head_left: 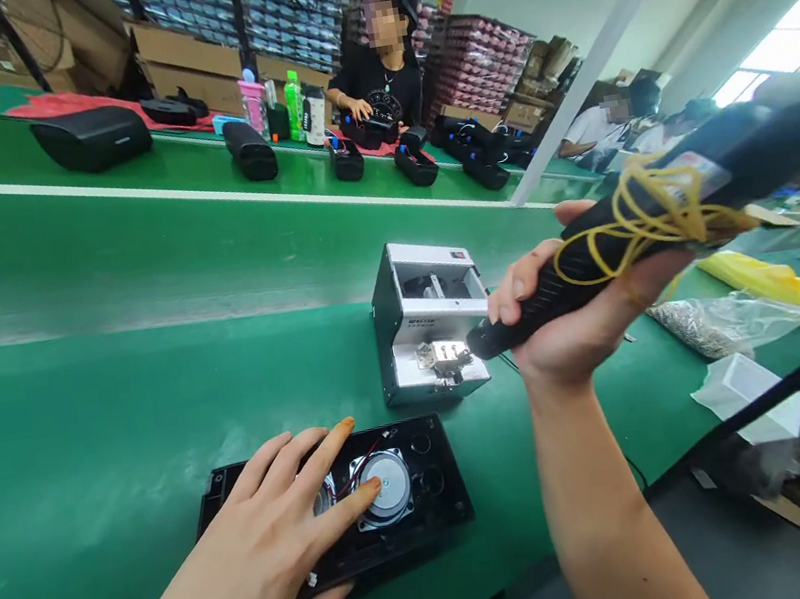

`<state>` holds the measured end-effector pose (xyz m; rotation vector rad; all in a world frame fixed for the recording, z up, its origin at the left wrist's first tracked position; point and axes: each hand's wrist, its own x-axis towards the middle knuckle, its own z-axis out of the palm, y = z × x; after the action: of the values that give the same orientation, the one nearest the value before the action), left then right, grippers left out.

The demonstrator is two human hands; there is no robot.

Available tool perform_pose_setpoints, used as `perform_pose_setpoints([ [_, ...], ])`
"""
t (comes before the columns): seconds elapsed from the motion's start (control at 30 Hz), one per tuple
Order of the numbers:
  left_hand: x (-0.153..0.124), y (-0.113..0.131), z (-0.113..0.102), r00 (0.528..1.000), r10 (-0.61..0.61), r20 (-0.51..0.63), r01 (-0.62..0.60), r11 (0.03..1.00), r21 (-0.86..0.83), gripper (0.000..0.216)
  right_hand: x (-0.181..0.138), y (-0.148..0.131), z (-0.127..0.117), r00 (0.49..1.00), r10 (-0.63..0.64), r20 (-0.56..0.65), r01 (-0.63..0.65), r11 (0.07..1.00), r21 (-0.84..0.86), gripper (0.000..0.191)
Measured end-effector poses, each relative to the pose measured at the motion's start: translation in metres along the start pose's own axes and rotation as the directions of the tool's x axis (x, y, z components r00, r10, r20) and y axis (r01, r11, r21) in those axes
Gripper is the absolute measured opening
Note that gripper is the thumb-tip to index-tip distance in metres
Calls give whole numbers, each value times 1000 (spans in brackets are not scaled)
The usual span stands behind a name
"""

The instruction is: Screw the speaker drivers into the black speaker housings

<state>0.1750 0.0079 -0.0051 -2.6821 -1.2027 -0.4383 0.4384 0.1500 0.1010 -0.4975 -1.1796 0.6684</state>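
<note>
My left hand [277, 532] lies flat with fingers spread on a black speaker panel [431, 497] at the near edge of the green bench. Its fingertips touch the round silver speaker driver [385, 479] with red wires. My right hand [569, 313] is wrapped round a black electric screwdriver [659, 208] bound with yellow rubber bands. The tool is held slanting, its tip down at the outlet of a white screw feeder box [426, 321] behind the panel.
A green conveyor belt [95, 246] runs across the middle. Beyond it sit black speaker housings [90, 138], bottles and a seated person [383, 69]. At right lie a bag of screws [708, 324], yellow material [761, 275] and white packaging [748, 386]. Other people are at far right.
</note>
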Motion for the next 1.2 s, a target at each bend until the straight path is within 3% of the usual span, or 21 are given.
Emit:
perform_pose_setpoints([
  [0.13, 0, 3, -1, 1000, -13, 12, 14, 1000, -15, 75, -4, 9, 2, 1000, -2, 4, 2, 1000, -23, 69],
  [0.43, -1, 2, -1, 999, -36, 41, 39, 996, -79, 77, -9, 11, 2, 998, 52, 31, -52, 999, 5, 69],
  [0.8, 0, -1, -13, 987, -64, 144, 93, 974, -207, 82, -20, -6, -3, 997, 47, 68, -49, 998, 26, 71],
  [0.97, 2, -4, -14, 971, -91, 220, 154, 945, -290, 69, -24, -24, -6, 981, 31, 190, -50, 994, 98, 71],
  [1.2, 7, -2, -16, 961, -101, 257, 184, 929, -322, 64, -48, -67, 24, 960, 197, 197, -226, 965, 134, 31],
])
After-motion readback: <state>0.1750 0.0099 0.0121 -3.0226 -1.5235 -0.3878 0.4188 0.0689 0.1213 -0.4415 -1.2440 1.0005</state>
